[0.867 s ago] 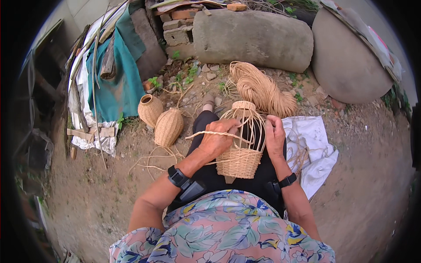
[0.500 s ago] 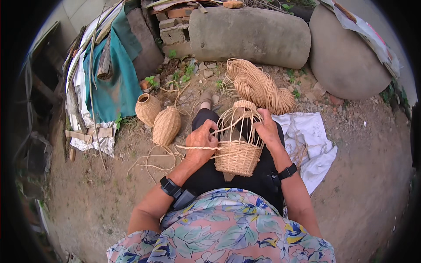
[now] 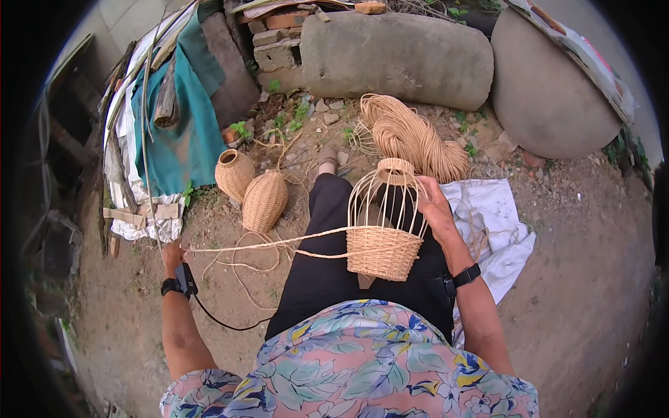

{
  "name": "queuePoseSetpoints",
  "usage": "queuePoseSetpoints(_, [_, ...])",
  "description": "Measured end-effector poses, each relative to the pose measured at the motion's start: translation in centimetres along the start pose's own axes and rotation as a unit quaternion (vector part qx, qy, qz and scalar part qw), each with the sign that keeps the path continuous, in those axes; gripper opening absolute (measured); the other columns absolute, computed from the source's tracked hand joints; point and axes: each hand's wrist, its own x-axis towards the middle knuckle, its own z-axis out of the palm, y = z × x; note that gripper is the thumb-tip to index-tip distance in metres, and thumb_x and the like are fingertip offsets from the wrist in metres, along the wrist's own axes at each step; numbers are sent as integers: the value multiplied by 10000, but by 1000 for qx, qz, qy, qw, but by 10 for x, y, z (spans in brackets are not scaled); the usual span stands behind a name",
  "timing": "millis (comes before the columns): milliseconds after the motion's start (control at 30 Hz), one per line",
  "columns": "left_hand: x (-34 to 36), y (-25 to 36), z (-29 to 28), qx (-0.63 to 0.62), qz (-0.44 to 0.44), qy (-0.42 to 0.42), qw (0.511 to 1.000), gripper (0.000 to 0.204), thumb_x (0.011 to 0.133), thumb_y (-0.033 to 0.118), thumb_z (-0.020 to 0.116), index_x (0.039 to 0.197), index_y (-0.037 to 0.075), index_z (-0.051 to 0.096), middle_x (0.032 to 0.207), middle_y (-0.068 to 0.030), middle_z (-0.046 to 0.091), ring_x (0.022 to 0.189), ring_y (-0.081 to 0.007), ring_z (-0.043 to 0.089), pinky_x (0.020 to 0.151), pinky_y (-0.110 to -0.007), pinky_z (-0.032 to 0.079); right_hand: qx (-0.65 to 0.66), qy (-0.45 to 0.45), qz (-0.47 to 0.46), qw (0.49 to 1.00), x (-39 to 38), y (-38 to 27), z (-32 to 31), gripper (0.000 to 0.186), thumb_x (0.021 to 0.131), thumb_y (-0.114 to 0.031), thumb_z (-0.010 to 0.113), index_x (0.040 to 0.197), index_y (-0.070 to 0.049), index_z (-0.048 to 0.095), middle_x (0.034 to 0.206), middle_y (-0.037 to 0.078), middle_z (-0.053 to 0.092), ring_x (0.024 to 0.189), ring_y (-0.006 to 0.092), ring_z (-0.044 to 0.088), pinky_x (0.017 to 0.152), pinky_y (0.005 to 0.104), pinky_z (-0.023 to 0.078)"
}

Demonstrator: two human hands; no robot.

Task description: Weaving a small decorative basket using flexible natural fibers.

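A half-woven basket (image 3: 382, 253) stands upright on my lap. Its lower body is tightly woven, bare ribs rise above, and a woven neck ring (image 3: 395, 172) tops them. My right hand (image 3: 435, 210) is closed on the ribs at the right side. Far out to the left, my left hand (image 3: 173, 256) is closed on a tan weaving cord (image 3: 279, 242). From that hand the cord stretches to the basket in two lines, one to the woven edge and one lower on its wall. The left fingers are small and partly hidden.
Two finished woven vases (image 3: 265, 202) lie on the dirt left of my legs, with loose cord beside them. A big coil of cord (image 3: 411, 139) lies ahead. A white sack (image 3: 498, 209) is spread at the right. Concrete slabs (image 3: 397, 59) and a green tarp (image 3: 174, 132) border the ground.
My left hand has moved from beside the basket far out to the left, drawing the cord out long. My right hand stays on the ribs, and the basket has shifted slightly right.
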Motion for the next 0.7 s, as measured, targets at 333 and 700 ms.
queuePoseSetpoints(333, [-144, 433, 38, -293, 168, -117, 934, 207, 858, 204, 695, 867, -2, 679, 648, -46, 553, 589, -116, 499, 574, -292, 428, 11, 29, -45, 999, -17, -2, -2, 501, 787, 8, 491, 1287, -2, 458, 1258, 92, 540, 1216, 187, 481, 1052, 298, 337])
queuePoseSetpoints(700, [-188, 498, 70, -250, 258, -286, 888, 313, 938, 354, 612, 1017, 60, 685, 706, -50, 601, 540, -135, 515, 503, -263, 427, 27, 75, -63, 995, -24, -9, 4, 436, 767, -5, 505, 1203, -11, 529, 1129, 71, 600, 1080, 163, 555, 960, 282, 408])
